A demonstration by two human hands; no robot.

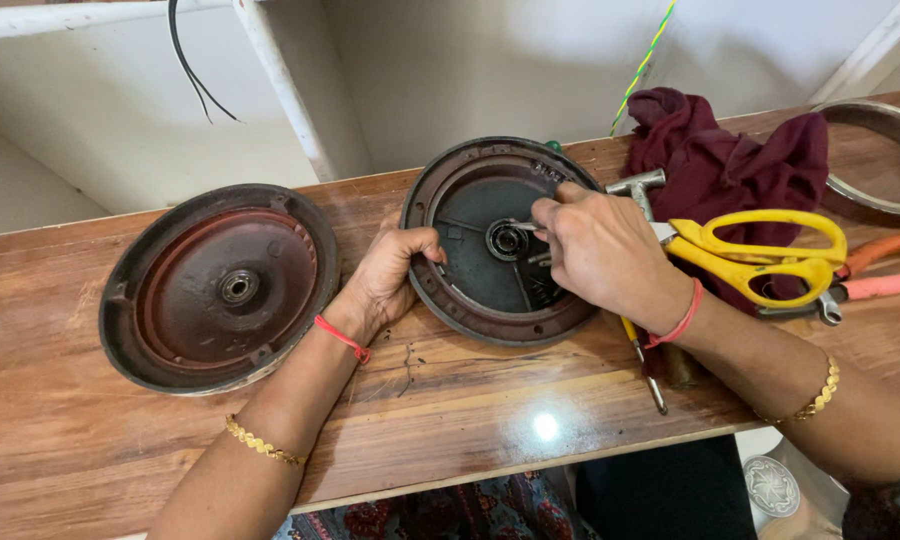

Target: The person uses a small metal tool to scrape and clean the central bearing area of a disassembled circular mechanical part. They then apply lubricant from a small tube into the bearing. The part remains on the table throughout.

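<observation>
While the left hand (385, 275) steadied the dark round motor cover (503, 243) by its rim, fingers curled over the edge, the right hand (600, 250) pinched a thin metal tool (523, 226) whose tip met the central bearing (507, 240). That cover lay open-side up on the wooden surface (450, 400), mid-bench. Its reddish twin cover (220, 288) sat apart to the left, untouched, so the work seemed partway: both halves separated, the bearing seemingly not yet freed. Yellow scissors (760, 250), a maroon cloth (730, 160) and a screwdriver (642, 360) lay near.
</observation>
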